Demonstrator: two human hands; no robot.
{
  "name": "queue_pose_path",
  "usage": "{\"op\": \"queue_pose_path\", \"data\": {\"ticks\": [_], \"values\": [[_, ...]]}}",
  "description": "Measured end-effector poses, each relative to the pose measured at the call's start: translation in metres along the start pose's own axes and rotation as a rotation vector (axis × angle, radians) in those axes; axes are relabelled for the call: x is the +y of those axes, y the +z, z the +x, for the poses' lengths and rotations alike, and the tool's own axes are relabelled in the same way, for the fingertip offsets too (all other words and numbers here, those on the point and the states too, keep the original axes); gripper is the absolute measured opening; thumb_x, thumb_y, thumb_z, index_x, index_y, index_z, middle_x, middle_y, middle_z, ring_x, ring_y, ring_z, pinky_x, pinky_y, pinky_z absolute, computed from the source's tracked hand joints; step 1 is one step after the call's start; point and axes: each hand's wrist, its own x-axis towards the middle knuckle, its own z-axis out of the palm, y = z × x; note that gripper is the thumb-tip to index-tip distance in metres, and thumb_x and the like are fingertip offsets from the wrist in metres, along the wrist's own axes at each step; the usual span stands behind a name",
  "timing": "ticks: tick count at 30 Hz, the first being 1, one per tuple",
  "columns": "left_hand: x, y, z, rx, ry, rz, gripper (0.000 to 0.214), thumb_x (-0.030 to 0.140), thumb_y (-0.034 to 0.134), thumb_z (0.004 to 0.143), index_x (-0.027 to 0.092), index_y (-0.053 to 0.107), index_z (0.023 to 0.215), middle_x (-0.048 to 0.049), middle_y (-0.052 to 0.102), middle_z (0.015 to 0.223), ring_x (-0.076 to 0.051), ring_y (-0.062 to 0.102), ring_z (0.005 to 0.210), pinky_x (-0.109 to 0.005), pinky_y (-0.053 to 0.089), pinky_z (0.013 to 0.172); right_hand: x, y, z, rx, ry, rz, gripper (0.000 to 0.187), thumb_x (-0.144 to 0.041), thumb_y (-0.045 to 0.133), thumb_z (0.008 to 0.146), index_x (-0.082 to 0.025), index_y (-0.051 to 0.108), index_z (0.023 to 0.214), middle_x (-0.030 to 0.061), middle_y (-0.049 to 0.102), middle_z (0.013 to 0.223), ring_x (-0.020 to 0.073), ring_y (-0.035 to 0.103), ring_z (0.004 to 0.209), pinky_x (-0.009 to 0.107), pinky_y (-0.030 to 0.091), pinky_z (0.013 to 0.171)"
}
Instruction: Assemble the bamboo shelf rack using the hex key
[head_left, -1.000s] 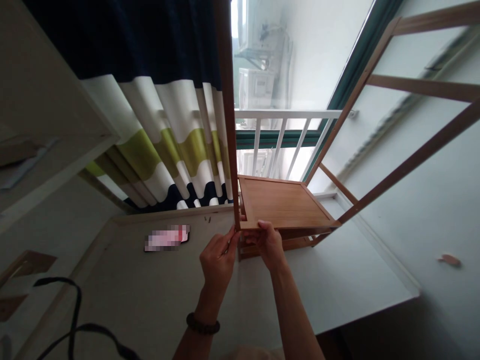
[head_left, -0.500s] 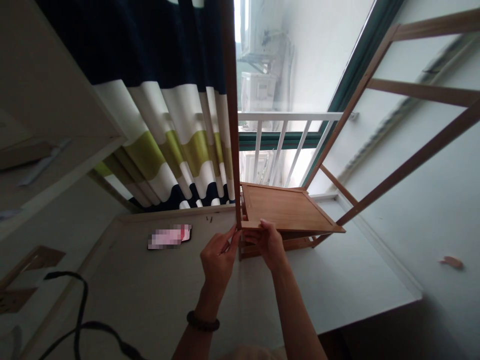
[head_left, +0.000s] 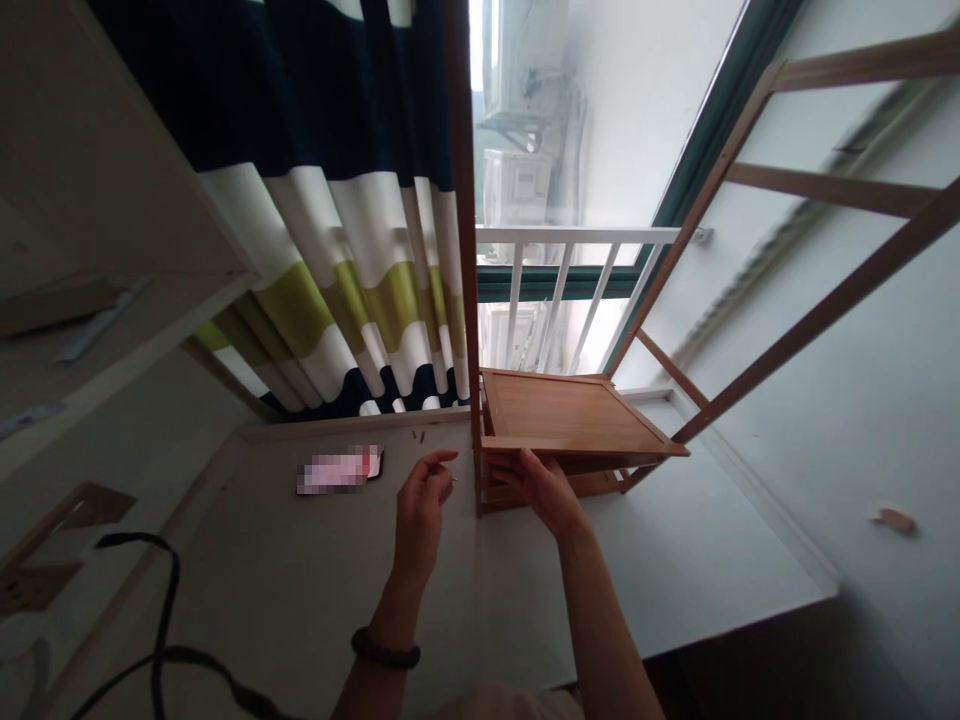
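A brown wooden shelf rack stands before me, with a framed wooden shelf panel (head_left: pixel 577 410) set between its posts. My right hand (head_left: pixel 551 490) is closed on the panel's front edge near the left corner, thumb on top and fingers underneath. Just left of the dark upright post (head_left: pixel 466 300), my left hand (head_left: pixel 421 508) hangs apart from the wood. Its index finger is bent forward, and a tiny shiny metal piece (head_left: pixel 454 479) shows at the fingers; its kind is too small to make out. Below the panel is a lower slatted shelf (head_left: pixel 540 497).
A phone (head_left: pixel 337 471) lies on the white surface (head_left: pixel 300 590), with a few small screw-like pieces (head_left: pixel 418 437) beyond it. Black cable (head_left: pixel 166 600) loops at lower left. Behind are a striped curtain (head_left: pixel 322 290) and a white railing (head_left: pixel 577 236). Ladder-like side frame (head_left: pixel 750 170) leans at right.
My left hand has come away from the post and panel corner, moving left. The right hand stays at the panel's front edge, and the panel has barely shifted.
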Motion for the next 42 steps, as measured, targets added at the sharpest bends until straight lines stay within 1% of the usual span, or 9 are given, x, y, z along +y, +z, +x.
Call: {"op": "queue_pose_path", "data": {"ticks": [5, 8, 12, 16, 19, 22, 28, 34, 42], "values": [[-0.009, -0.011, -0.004, -0.126, -0.092, 0.021, 0.035, 0.016, 0.058, 0.065, 0.015, 0.059, 0.100, -0.0067, 0.064, 0.092, -0.015, 0.058, 0.083, -0.026, 0.046, 0.070, -0.001, -0.014, -0.012, 0.011, 0.083, -0.230, 0.031, -0.026, 0.071, 0.065, -0.015, 0.063, 0.092, 0.0026, 0.064, 0.085, 0.0131, 0.061, 0.075, 0.024, 0.049, 0.065], [-0.014, -0.016, -0.008, -0.148, -0.112, 0.091, 0.034, 0.024, 0.060, 0.068, 0.014, 0.058, 0.100, -0.0100, 0.066, 0.097, -0.019, 0.060, 0.090, -0.034, 0.047, 0.079, 0.002, -0.013, -0.019, 0.004, 0.107, -0.294, 0.026, -0.030, 0.068, 0.068, -0.014, 0.061, 0.088, 0.0009, 0.063, 0.072, 0.0115, 0.059, 0.066, 0.022, 0.048, 0.058], [-0.022, -0.023, -0.011, -0.151, -0.137, 0.098, 0.037, 0.031, 0.063, 0.068, 0.014, 0.059, 0.101, -0.0108, 0.068, 0.098, -0.021, 0.062, 0.094, -0.035, 0.049, 0.082, 0.009, -0.011, -0.029, -0.008, 0.153, -0.372, 0.024, -0.035, 0.064, 0.071, -0.014, 0.060, 0.080, 0.0006, 0.061, 0.061, 0.0115, 0.059, 0.058, 0.020, 0.044, 0.049], [-0.032, -0.030, -0.012, -0.127, -0.171, 0.047, 0.040, 0.033, 0.067, 0.068, 0.012, 0.060, 0.101, -0.0124, 0.069, 0.095, -0.021, 0.065, 0.084, -0.029, 0.052, 0.065, 0.018, -0.008, -0.041, -0.046, 0.323, -0.462, 0.034, -0.044, 0.059, 0.073, -0.013, 0.060, 0.086, 0.0048, 0.065, 0.065, 0.0148, 0.063, 0.056, 0.018, 0.043, 0.041], [-0.040, -0.034, -0.014, -0.110, -0.172, 0.041, 0.041, 0.037, 0.066, 0.069, 0.012, 0.062, 0.101, -0.0131, 0.068, 0.097, -0.018, 0.064, 0.073, -0.022, 0.044, 0.046, 0.027, 0.000, -0.046, -0.086, 0.386, -0.525, 0.037, -0.045, 0.056, 0.075, -0.013, 0.061, 0.093, 0.0067, 0.067, 0.071, 0.0146, 0.064, 0.059, 0.019, 0.045, 0.043], [-0.048, -0.041, -0.015, -0.068, -0.161, 0.111, 0.036, 0.039, 0.065, 0.070, 0.015, 0.066, 0.097, -0.0100, 0.069, 0.093, -0.016, 0.062, 0.069, -0.021, 0.044, 0.046, 0.040, 0.013, -0.045, -0.093, 0.430, -0.558, 0.038, -0.044, 0.055, 0.075, -0.014, 0.059, 0.100, 0.0068, 0.067, 0.074, 0.0144, 0.064, 0.061, 0.020, 0.046, 0.043], [-0.062, -0.064, -0.012, 0.034, -0.128, 0.059, 0.028, 0.035, 0.068, 0.068, 0.017, 0.069, 0.089, -0.0072, 0.071, 0.093, -0.021, 0.062, 0.093, -0.032, 0.048, 0.082, 0.078, 0.033, -0.034, -0.054, 0.379, -0.549, 0.041, -0.038, 0.061, 0.071, -0.016, 0.055, 0.106, 0.0073, 0.066, 0.086, 0.0140, 0.064, 0.062, 0.022, 0.050, 0.045], [-0.069, -0.084, -0.010, 0.039, -0.150, 0.034, 0.029, 0.032, 0.070, 0.064, 0.016, 0.069, 0.089, -0.0075, 0.071, 0.092, -0.022, 0.064, 0.090, -0.032, 0.050, 0.080, 0.106, 0.038, -0.020, -0.009, 0.335, -0.542, 0.039, -0.036, 0.063, 0.069, -0.016, 0.057, 0.101, 0.0068, 0.066, 0.087, 0.0130, 0.064, 0.061, 0.022, 0.050, 0.043], [-0.069, -0.101, 0.005, 0.014, -0.097, 0.136, 0.027, 0.034, 0.070, 0.062, 0.017, 0.070, 0.083, -0.0057, 0.072, 0.086, -0.021, 0.066, 0.081, -0.034, 0.052, 0.078, 0.112, 0.052, -0.003, -0.070, 0.372, -0.473, 0.039, -0.039, 0.065, 0.067, -0.014, 0.059, 0.097, 0.0060, 0.065, 0.082, 0.0136, 0.064, 0.062, 0.023, 0.051, 0.046]]}}
